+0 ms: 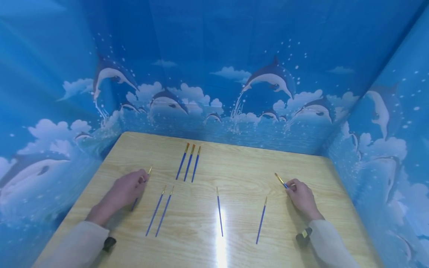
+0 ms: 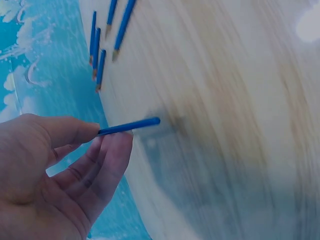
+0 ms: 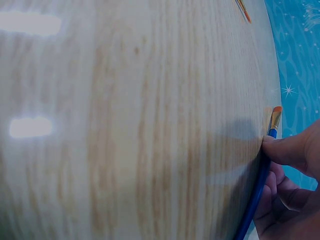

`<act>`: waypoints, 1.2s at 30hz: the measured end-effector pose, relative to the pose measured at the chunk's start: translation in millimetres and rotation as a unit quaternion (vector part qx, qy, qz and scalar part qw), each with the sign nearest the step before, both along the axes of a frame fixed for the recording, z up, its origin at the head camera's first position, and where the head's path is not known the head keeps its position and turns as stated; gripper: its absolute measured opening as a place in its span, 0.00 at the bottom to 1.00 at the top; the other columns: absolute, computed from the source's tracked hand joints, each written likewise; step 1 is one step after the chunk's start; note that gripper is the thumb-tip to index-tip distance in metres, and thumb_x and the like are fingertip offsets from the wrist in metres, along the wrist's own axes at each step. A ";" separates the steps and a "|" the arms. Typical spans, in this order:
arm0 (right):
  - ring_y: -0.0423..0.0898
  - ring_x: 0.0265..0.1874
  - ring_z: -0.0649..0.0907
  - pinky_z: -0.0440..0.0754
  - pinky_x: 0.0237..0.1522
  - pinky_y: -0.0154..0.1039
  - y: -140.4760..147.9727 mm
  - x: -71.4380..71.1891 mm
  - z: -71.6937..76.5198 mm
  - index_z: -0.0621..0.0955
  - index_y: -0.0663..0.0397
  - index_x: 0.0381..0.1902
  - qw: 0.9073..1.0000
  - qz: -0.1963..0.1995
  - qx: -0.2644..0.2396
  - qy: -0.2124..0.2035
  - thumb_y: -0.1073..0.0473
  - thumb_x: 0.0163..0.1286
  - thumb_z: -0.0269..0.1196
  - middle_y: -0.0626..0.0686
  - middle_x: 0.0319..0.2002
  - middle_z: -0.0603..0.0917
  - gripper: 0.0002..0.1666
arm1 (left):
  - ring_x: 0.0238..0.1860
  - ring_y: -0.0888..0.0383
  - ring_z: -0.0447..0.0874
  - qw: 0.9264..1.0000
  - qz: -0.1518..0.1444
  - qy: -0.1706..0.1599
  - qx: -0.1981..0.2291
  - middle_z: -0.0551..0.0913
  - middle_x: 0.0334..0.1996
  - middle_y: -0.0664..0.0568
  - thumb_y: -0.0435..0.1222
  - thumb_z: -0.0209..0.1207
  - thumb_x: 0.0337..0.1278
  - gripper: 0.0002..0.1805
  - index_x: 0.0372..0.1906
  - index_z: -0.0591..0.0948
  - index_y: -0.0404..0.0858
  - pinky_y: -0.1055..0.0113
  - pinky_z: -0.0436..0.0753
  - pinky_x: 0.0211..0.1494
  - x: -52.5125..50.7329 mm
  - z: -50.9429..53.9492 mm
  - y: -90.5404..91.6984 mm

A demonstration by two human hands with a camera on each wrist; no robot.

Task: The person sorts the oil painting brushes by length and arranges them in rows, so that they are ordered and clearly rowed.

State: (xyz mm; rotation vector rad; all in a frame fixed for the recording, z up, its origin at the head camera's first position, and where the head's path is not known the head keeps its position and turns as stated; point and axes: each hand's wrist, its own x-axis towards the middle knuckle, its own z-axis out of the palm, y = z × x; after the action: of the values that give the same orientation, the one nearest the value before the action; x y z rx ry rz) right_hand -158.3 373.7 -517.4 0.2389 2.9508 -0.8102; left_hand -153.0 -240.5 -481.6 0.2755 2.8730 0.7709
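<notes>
I can read no text, label, brand, number or sign: none on the paintbrushes (image 2: pixel 129 126) I grip, none across the surface (image 1: pixel 241 163), none on the printed backdrop (image 1: pixel 201 37) past its far edge.

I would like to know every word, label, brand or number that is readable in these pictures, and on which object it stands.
No readable text in any view.
Brush held by the left hand: no lettering visible.
Brush held by the right hand: none visible.
Brushes on the table: too small to tell.
Printed backdrop: dolphins and clouds, no letters visible.
</notes>
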 end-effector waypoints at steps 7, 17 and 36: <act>0.58 0.44 0.87 0.86 0.45 0.55 0.7 -0.2 -1.2 0.81 0.67 0.58 1.000 0.000 -0.001 0.001 0.65 0.79 0.63 0.67 0.47 0.88 0.15 | 0.47 0.48 0.89 1.000 0.008 -0.023 0.011 0.89 0.50 0.42 0.32 0.60 0.76 0.12 0.58 0.82 0.38 0.50 0.91 0.48 5.3 4.6 21.8; 0.59 0.45 0.87 0.86 0.45 0.55 2.0 -0.7 -2.4 0.81 0.67 0.58 1.000 0.002 -0.004 0.001 0.65 0.79 0.63 0.67 0.47 0.88 0.15 | 0.43 0.57 0.86 0.999 -0.002 -0.051 0.018 0.89 0.46 0.51 0.33 0.63 0.73 0.11 0.56 0.84 0.43 0.58 0.88 0.46 12.7 -1.0 55.9; 0.60 0.46 0.88 0.87 0.47 0.57 0.2 1.1 0.3 0.80 0.67 0.59 1.000 0.005 -0.006 0.002 0.64 0.80 0.63 0.68 0.49 0.88 0.15 | 0.32 0.62 0.77 0.997 -0.020 -0.074 -0.008 0.80 0.33 0.59 0.34 0.68 0.69 0.07 0.46 0.85 0.49 0.64 0.79 0.37 33.3 -18.5 95.9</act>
State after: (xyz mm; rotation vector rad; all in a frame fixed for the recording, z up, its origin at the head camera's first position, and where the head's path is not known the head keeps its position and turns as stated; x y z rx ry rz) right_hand -157.2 373.9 -517.1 0.2225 2.9469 -0.8285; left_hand -119.7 -144.6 -500.0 0.2606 2.7253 0.7282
